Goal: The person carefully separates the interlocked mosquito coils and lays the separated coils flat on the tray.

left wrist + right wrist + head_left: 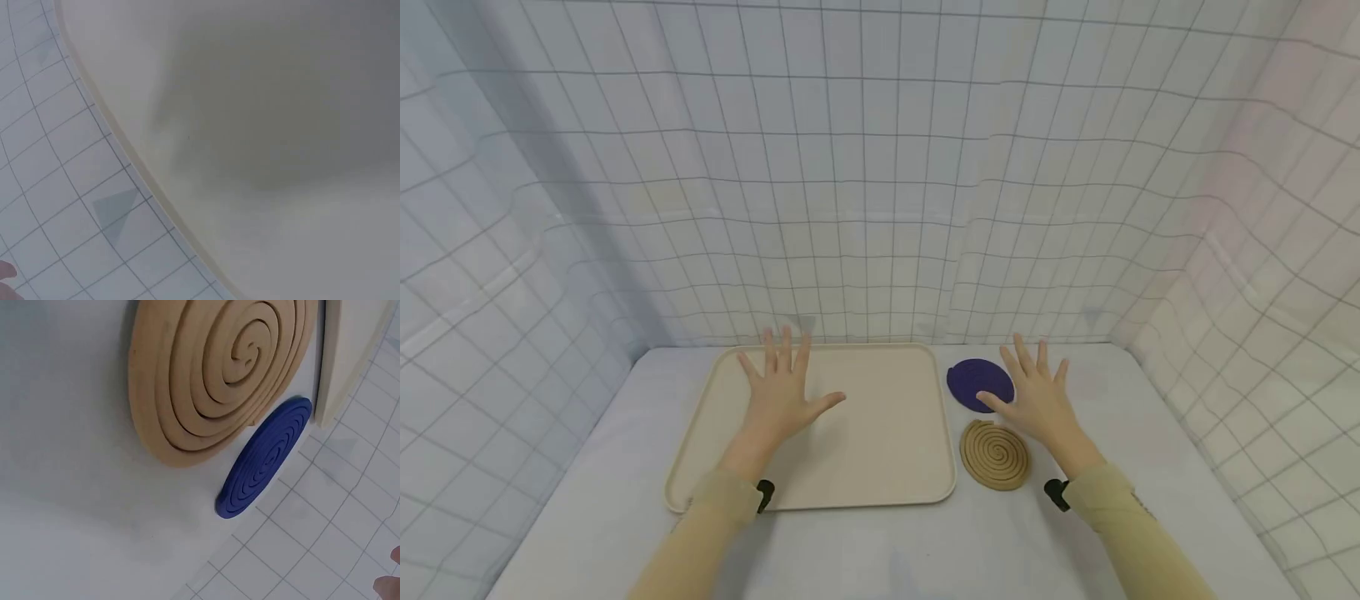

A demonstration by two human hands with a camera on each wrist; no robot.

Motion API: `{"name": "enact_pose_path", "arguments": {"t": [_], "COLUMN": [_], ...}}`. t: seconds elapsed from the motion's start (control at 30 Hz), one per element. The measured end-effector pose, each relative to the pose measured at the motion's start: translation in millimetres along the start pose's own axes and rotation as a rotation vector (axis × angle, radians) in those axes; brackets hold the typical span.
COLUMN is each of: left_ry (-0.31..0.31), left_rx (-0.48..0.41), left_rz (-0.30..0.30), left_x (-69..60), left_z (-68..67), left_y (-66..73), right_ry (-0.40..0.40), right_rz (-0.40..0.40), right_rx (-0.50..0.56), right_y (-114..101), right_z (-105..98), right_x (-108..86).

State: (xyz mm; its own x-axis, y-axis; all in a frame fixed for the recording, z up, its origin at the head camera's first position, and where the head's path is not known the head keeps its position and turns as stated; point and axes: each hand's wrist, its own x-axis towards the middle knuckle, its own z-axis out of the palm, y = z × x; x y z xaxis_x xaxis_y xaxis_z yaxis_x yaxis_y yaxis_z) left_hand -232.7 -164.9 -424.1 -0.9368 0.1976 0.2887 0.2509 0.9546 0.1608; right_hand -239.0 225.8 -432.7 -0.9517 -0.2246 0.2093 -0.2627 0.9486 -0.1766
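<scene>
Fingers spread wide, my left hand hovers over the left part of a cream tray and holds nothing. My right hand is likewise spread and holds nothing; it is nearest to two flat spiral coils on the white table. The dark blue coil lies at the back, its right edge close by my thumb in the head view. In front of it is the tan coil. Both coils show large in the right wrist view, the tan coil nearer than the blue coil.
White cloth with a grey grid hangs as a back wall, with side walls at left and right. A white table carries the tray and coils. The tray has a low raised rim.
</scene>
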Motion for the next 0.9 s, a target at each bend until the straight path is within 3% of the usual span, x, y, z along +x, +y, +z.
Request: {"name": "enact_pose_path", "arguments": {"t": [0.23, 0.5, 0.9], "left_ry": [0.005, -0.041, -0.208], "left_rx": [-0.018, -0.011, -0.123], "left_rz": [0.05, 0.131, 0.191], "left_x": [-5.8, -10.9, -15.3], "left_z": [11.6, 23.7, 48.4], "left_y": [16.9, 42.4, 100.7], "right_ry": [0.012, -0.01, -0.069], "right_rz": [-0.052, -0.114, -0.122], "right_rx": [0.007, 0.044, 0.109], "right_y": [-1.8, -3.0, 3.8], "right_z": [11.0, 22.4, 33.6], "right_x": [-11.0, -25.8, -45.2]}}
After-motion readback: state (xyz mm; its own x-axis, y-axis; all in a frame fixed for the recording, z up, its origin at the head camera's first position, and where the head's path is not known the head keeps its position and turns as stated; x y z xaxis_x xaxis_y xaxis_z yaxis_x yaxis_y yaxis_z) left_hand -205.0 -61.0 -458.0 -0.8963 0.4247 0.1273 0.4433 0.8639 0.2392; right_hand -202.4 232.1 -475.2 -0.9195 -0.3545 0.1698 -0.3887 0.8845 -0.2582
